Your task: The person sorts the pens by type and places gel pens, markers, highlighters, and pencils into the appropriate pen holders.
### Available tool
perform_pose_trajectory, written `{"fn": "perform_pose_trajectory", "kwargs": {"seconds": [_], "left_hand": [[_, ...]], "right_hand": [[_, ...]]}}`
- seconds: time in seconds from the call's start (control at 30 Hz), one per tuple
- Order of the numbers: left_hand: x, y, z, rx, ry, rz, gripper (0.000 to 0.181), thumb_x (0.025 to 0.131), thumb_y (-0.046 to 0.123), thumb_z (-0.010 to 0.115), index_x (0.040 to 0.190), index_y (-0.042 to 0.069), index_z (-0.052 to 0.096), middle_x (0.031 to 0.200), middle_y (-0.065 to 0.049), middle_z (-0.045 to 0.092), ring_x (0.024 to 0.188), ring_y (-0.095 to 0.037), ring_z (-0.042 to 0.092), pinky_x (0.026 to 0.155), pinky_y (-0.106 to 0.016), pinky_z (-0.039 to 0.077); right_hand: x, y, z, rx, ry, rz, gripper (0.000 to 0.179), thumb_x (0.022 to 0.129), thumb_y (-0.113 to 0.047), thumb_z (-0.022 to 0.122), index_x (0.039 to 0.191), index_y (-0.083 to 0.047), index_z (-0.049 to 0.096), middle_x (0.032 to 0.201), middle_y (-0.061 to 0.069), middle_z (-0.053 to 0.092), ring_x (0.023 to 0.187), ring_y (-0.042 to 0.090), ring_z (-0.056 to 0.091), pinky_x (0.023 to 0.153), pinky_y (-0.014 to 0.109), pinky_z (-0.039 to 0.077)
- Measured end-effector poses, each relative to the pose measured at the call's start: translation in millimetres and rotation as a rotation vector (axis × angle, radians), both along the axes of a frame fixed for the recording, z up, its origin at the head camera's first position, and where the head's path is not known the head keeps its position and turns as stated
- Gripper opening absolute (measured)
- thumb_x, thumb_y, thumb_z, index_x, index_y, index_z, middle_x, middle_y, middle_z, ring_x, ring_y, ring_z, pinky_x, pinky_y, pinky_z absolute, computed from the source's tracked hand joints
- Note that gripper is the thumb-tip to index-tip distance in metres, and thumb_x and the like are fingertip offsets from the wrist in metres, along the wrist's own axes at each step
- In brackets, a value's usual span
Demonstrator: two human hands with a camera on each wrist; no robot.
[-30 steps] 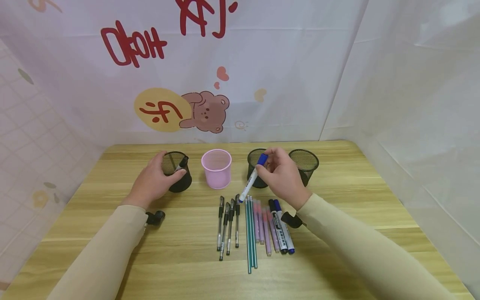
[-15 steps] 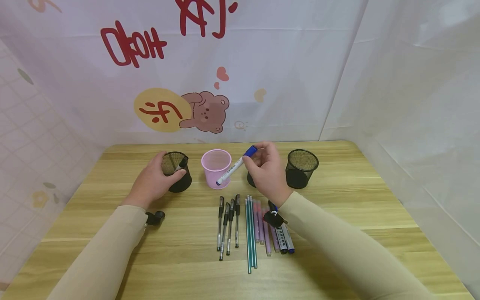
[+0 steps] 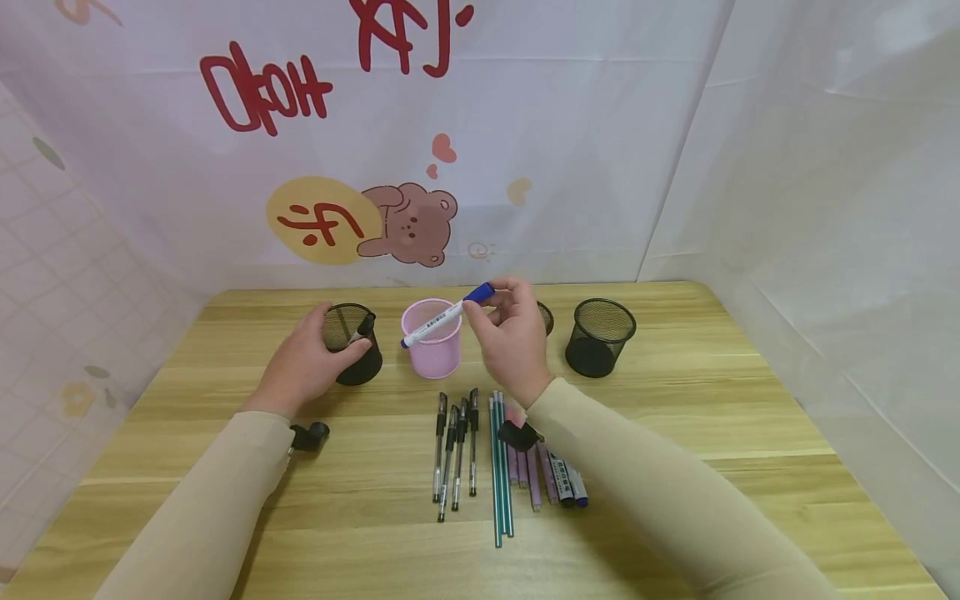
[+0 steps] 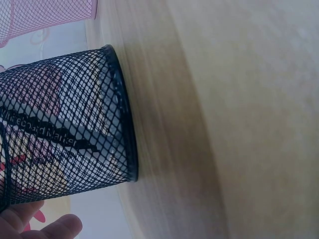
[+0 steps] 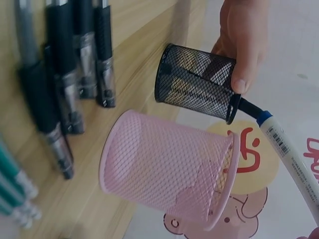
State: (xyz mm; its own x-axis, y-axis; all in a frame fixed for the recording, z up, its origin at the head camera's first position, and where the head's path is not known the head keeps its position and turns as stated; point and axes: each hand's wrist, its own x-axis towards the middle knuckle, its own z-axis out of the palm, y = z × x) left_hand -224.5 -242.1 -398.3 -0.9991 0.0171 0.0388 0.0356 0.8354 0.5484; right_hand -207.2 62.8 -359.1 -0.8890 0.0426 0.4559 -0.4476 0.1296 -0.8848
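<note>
My left hand (image 3: 303, 367) grips the leftmost black mesh pen holder (image 3: 362, 367), thumb on the near side of its rim. A black-capped whiteboard marker (image 3: 365, 326) leans inside it, its lettering showing through the mesh in the left wrist view. Between thumb and fingers, my right hand (image 3: 516, 337) pinches a blue whiteboard marker (image 3: 438, 321) near its blue cap. That marker is held in the air, slanting down to the left, and overlaps the pink mesh pen holder (image 3: 435, 360) in the head view. In the right wrist view its far end appears close to the black holder's rim.
Another black holder (image 3: 548, 317) is mostly hidden behind my right hand; a further one (image 3: 600, 337) stands to its right. Before them lie several black gel pens (image 3: 448, 458), green pencils (image 3: 501, 475), pinkish-purple pens (image 3: 534, 475) and two whiteboard markers (image 3: 567, 483).
My right hand has moved left with the blue marker, from in front of the right-hand black holders to over the pink one. The marker now lies flatter. My left hand has stayed put.
</note>
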Motion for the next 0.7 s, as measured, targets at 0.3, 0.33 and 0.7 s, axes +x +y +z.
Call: {"fn": "perform_pose_trajectory", "kwargs": {"seconds": [0.3, 0.33, 0.7], "left_hand": [[1.1, 0.7, 1.9, 0.003, -0.012, -0.003, 0.11, 0.093, 0.075, 0.059, 0.169, 0.009, 0.015, 0.17, -0.025, 0.028, 0.151, -0.053, 0.034, 0.12, -0.072, 0.032], [1.3, 0.7, 2.1, 0.002, -0.013, -0.003, 0.11, 0.093, 0.076, 0.058, 0.169, 0.008, 0.015, 0.17, -0.025, 0.028, 0.151, -0.053, 0.034, 0.12, -0.072, 0.032], [1.5, 1.0, 2.5, -0.001, -0.008, -0.004, 0.109, 0.093, 0.074, 0.059, 0.168, 0.006, 0.017, 0.169, -0.026, 0.029, 0.15, -0.054, 0.036, 0.118, -0.073, 0.034]], "right_hand": [[-2.8, -22, 1.0, -0.007, 0.031, -0.004, 0.035, 0.1, -0.009, 0.071, 0.127, -0.003, 0.05, 0.107, 0.017, 0.073, 0.069, 0.014, 0.059, 0.064, 0.022, 0.051], [-3.3, -24, 0.9, -0.013, 0.038, -0.005, 0.034, 0.1, -0.008, 0.071, 0.127, -0.003, 0.05, 0.107, 0.017, 0.073, 0.069, 0.014, 0.059, 0.064, 0.022, 0.051], [-6.7, -41, -1.0, -0.035, 0.043, -0.01, 0.033, 0.098, -0.006, 0.073, 0.123, -0.002, 0.052, 0.106, 0.02, 0.074, 0.067, 0.009, 0.057, 0.059, 0.019, 0.048]]}}
